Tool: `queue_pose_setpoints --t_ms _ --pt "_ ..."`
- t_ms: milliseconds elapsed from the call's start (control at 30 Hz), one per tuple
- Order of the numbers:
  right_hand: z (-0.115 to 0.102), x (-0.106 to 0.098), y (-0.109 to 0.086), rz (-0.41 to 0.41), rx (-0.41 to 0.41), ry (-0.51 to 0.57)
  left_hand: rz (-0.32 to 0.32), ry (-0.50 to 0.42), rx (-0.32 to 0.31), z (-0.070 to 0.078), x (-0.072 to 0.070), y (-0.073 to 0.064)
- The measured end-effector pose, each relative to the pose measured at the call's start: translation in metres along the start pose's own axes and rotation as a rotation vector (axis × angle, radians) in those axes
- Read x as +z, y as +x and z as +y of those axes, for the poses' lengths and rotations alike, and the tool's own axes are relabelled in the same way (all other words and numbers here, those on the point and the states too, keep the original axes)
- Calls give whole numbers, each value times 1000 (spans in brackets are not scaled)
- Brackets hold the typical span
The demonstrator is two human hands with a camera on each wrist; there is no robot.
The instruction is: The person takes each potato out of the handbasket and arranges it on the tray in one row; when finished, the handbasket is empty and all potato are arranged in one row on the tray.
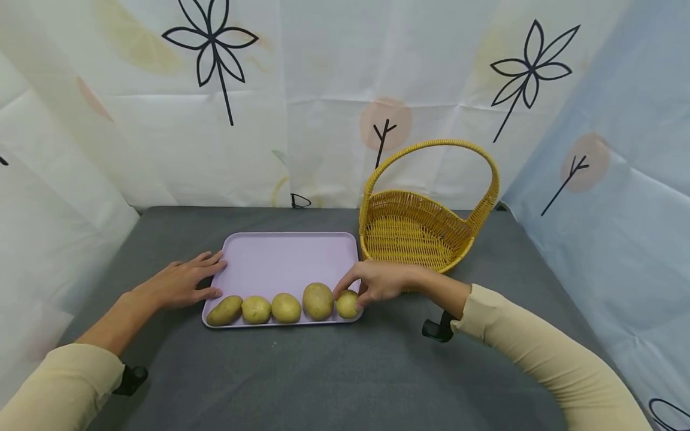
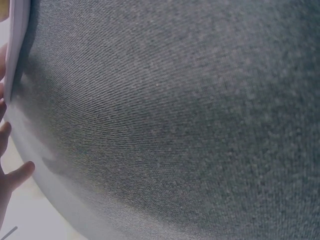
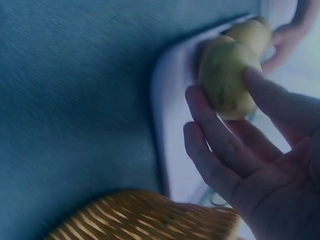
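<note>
On a lilac tray, several potatoes lie in a row along the near edge. My right hand pinches the small potato at the row's right end between thumb and fingers. The right wrist view shows that potato between the thumb and fingertips, close over the tray's end. Beside it in the row is the largest potato, and an elongated potato lies tilted at the left end. My left hand rests at the tray's left rim with fingers extended, holding no potato.
A yellow wicker basket with a tall arched handle stands right of the tray, behind my right forearm. Dark grey cloth covers the table. Patterned white curtains hang behind and at both sides.
</note>
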State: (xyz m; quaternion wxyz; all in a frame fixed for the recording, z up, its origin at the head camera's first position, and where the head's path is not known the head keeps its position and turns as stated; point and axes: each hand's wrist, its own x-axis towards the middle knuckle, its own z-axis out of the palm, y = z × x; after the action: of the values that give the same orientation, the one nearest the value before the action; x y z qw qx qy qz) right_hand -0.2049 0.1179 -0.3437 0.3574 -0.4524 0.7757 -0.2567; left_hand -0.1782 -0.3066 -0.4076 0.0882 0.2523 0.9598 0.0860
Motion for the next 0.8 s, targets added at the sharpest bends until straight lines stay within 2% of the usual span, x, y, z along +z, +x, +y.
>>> queue_pose_setpoints --t_ms 100,233,467,667,800 --pt "9 10 4 33 25 2 2 5 -1 1 0 1" --pt "17 17 5 62 16 -9 0 10 -3 1 1 2" --pt "14 17 -5 57 28 -29 2 18 8 -1 3 6" --pt "3 10 -35 50 49 41 -8 5 -11 0 4 6" --pt "0 5 -66 98 43 96 -16 10 -33 1 1 4"
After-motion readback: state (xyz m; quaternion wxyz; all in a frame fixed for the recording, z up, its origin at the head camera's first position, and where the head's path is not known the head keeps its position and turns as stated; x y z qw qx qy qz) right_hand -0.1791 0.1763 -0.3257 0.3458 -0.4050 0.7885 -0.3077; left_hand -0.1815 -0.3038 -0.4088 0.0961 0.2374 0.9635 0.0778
